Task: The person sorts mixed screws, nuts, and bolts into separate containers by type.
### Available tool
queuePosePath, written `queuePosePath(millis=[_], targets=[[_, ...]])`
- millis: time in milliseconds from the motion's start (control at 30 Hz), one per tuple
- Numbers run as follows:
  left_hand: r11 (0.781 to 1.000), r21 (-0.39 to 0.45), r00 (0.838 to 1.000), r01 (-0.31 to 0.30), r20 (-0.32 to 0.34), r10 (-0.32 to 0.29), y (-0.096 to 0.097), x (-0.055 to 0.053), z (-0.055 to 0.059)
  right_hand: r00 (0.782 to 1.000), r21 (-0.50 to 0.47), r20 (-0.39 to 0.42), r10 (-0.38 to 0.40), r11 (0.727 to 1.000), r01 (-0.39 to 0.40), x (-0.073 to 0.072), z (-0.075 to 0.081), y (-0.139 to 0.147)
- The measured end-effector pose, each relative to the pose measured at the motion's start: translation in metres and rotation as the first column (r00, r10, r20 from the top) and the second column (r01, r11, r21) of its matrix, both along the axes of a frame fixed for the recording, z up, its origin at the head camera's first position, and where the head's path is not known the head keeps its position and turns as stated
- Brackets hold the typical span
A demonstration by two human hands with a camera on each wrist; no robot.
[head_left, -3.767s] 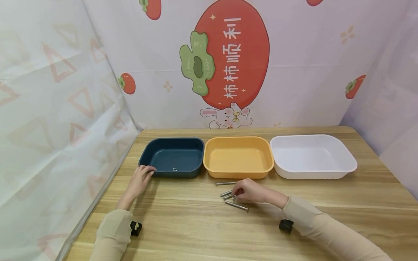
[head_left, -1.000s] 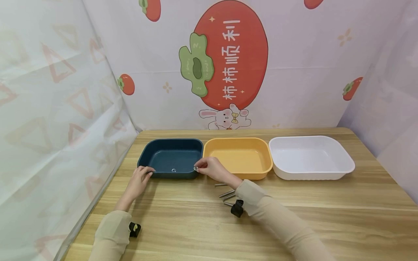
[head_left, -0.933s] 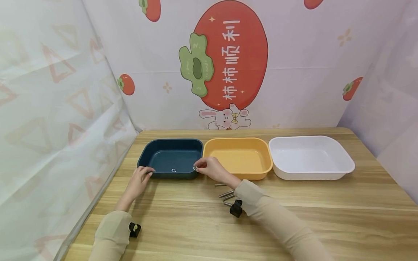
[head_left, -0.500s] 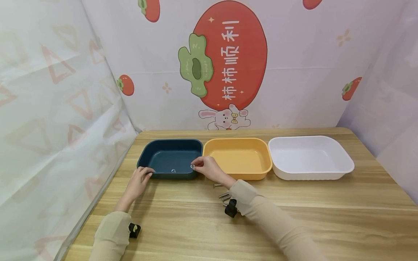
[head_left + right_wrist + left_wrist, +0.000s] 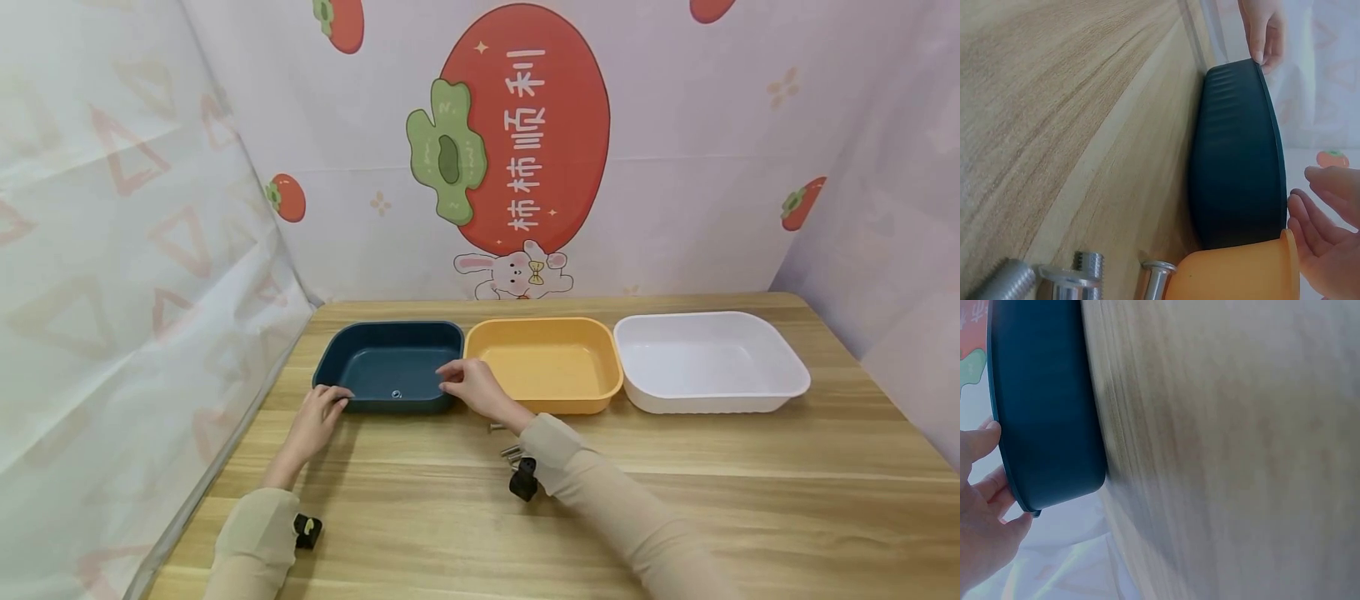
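My left hand [image 5: 315, 419] holds the front left corner of the dark blue tray [image 5: 405, 406], thumb and fingers at its rim. The left wrist view shows the same hand [image 5: 988, 512] at the rim. My right hand [image 5: 480, 387] is over the tray's front right corner; in the right wrist view its thumb and fingers stand apart with nothing visible between them. One small ring-shaped metal piece, a nut or washer [image 5: 397, 394], lies inside the dark blue tray near the front wall. Several metal bolts [image 5: 512, 452] lie on the table, partly hidden by the right forearm.
A yellow tray [image 5: 543, 407] stands against the dark blue one, with a white tray [image 5: 716, 404] to its right. Another bolt [image 5: 497, 427] lies before the yellow tray. Black wrist cameras [image 5: 524, 479] hang below the sleeves. A printed cloth [image 5: 675, 225] backs the table.
The right hand has come left from the bolts to the dark blue tray, pinching a small metal ring; its fingers have now parted and the ring is out of sight. The left hand stays.
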State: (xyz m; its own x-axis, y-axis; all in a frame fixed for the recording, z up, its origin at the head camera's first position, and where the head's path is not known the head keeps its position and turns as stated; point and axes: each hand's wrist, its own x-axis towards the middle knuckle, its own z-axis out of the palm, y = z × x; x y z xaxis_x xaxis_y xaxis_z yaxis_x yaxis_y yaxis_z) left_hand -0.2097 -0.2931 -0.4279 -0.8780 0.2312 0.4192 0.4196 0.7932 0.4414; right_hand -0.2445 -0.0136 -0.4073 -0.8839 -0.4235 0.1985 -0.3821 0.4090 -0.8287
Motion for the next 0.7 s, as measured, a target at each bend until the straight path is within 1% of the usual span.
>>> queuePosePath(millis=[167, 333, 400, 467, 600, 700], targets=[[1.000, 0.006, 0.999, -0.018, 0.032, 0.017, 0.000, 0.000, 0.002, 1.000, -0.002, 0.000, 0.031, 1.000, -0.031, 0.005, 0.003, 0.006], [0.999, -0.020, 0.994, -0.039, 0.106, 0.041, 0.001, 0.001, 0.005, 0.995, 0.007, -0.051, 0.080, 0.997, -0.080, 0.013, 0.009, 0.017], [0.999, -0.030, 0.991, -0.046, 0.126, 0.049, 0.002, 0.002, 0.007, 0.992, 0.020, -0.075, 0.098, 0.995, -0.097, 0.016, 0.011, 0.022], [0.998, -0.033, 0.990, -0.050, 0.127, 0.054, 0.006, 0.003, 0.009, 0.988, 0.034, -0.099, 0.118, 0.993, -0.115, 0.019, 0.013, 0.028], [0.999, -0.031, 0.993, -0.040, 0.111, 0.044, 0.017, 0.004, 0.012, 0.980, 0.069, -0.129, 0.154, 0.987, -0.147, 0.026, 0.016, 0.044], [1.000, -0.018, 0.993, -0.025, 0.112, 0.027, 0.026, 0.004, 0.014, 0.978, 0.104, -0.115, 0.174, 0.981, -0.162, 0.032, 0.016, 0.057]])
